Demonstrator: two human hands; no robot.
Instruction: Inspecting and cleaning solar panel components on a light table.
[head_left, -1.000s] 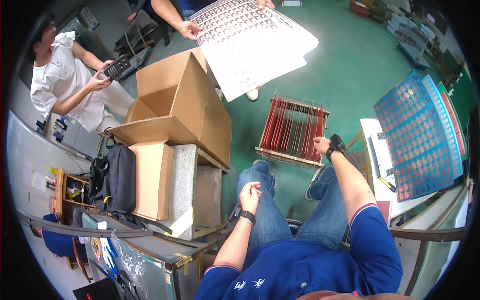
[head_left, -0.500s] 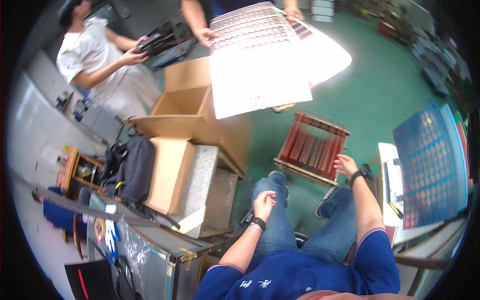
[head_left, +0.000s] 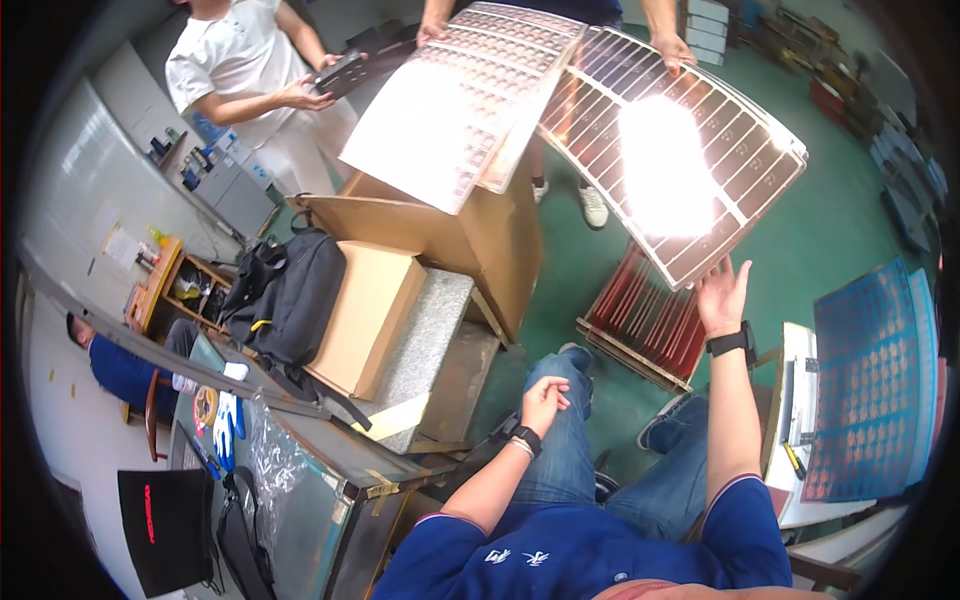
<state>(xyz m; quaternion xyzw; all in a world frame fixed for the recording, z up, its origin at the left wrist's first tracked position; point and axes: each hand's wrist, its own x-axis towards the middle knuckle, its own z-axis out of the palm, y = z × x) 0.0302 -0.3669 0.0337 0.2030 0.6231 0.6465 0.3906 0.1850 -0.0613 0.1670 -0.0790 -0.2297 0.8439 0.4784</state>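
Observation:
My right hand [head_left: 722, 298] is raised, palm up with the thumb apart. Its fingers meet the lower corner of a shiny dark panel [head_left: 755, 185] marked with a grid of light lines. Bright glare covers the panel's middle. A co-worker's hand [head_left: 672, 50] holds that panel's far edge, while the other hand [head_left: 432, 32] holds a pale printed sheet [head_left: 440, 110]. Over my left thigh, my left hand [head_left: 545, 403] hangs loosely curled with nothing visible in it. Below the panel, a rack [head_left: 640, 318] of reddish upright boards stands on the floor.
Blue patterned panels [head_left: 865, 390] stand upright on a white table [head_left: 790, 400] at my right. To the left are a cardboard box [head_left: 500, 250], a flat carton [head_left: 370, 320], a black backpack [head_left: 285, 290] and a metal-framed bench [head_left: 330, 490]. Another person [head_left: 240, 60] holds a black device.
The co-worker's sheets have spread apart, bringing the dark panel toward me on the right. My right hand has risen to its lower corner. My left hand has shifted slightly right in view.

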